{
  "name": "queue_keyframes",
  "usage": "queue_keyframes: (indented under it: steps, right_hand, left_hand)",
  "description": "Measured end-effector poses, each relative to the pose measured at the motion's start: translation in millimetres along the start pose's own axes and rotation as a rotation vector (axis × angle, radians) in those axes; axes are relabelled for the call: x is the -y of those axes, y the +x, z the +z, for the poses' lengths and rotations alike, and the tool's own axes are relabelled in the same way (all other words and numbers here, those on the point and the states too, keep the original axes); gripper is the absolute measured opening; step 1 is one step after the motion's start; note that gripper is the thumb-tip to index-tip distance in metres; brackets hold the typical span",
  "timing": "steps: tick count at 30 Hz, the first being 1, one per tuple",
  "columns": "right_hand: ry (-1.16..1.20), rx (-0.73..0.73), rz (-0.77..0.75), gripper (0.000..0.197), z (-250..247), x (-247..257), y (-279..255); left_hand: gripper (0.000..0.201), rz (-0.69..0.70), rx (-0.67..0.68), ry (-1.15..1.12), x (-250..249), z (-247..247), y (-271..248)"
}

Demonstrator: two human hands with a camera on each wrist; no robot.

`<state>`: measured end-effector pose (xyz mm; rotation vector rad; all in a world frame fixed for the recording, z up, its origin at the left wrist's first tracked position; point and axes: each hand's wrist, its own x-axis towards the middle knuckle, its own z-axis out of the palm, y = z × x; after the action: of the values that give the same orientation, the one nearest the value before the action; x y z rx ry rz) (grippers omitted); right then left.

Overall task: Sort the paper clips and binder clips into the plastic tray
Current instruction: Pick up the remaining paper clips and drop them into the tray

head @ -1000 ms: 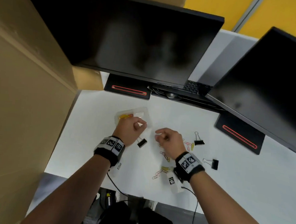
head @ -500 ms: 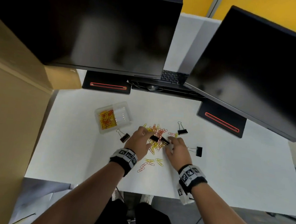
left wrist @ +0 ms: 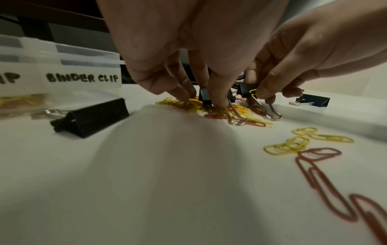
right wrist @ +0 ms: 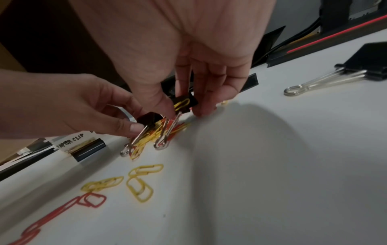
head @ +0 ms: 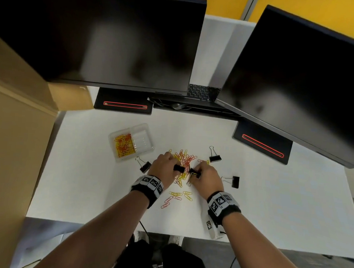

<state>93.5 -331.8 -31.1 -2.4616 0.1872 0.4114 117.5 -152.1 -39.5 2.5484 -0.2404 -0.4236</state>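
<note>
A clear plastic tray (head: 150, 137) stands at the left of the white table (head: 271, 201), with red and yellow paper clips (head: 124, 145) in its left compartment; its right compartment is labelled BINDER CLIP (left wrist: 82, 77). A pile of paper clips (head: 184, 157) lies mid-table. Over the pile, my left hand (head: 171, 165) pinches a black binder clip (head: 179, 168) by thumb and fingers. Right beside it, my right hand (head: 201, 171) pinches a second black binder clip (right wrist: 185, 103) with a yellow paper clip caught on it. Both clips' wire handles point down at the pile.
Three loose binder clips lie on the table: one by the tray (head: 145, 166), one behind the pile (head: 215, 157), one to the right (head: 233, 181). Several stray paper clips (head: 176, 196) lie near my wrists. Two monitors (head: 107, 36) overhang the back; a cardboard wall (head: 9, 144) stands left.
A second ago my left hand was at the tray and my right hand hovered beside it. Both hands have come to the paper clip pile and each has taken hold of a binder clip.
</note>
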Motion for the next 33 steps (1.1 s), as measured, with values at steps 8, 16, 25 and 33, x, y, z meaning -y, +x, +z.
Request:
queue_keyframes:
  steps: [8, 16, 25, 33]
  right_hand:
    - [0.295, 0.003, 0.067, 0.022, -8.0, -9.9, -5.2]
    - [0.441, 0.016, 0.139, 0.013, -18.3, -11.5, -2.1]
    - [-0.093, 0.084, -0.054, 0.035, 2.5, -4.4, -0.4]
    - [-0.053, 0.080, -0.037, 0.021, 1.9, -0.5, -3.8]
  left_hand:
    - [0.029, -0.014, -0.041, 0.004, 3.5, -10.6, -2.8]
    - [0.030, -0.055, -0.030, -0.056, 5.1, -32.2, -0.9]
    - [0.036, -0.086, -0.003, -0.022, 11.7, -36.9, -14.2]
    - [0.026, -0.065, -0.058, 0.124, 47.1, -40.8, -62.7]
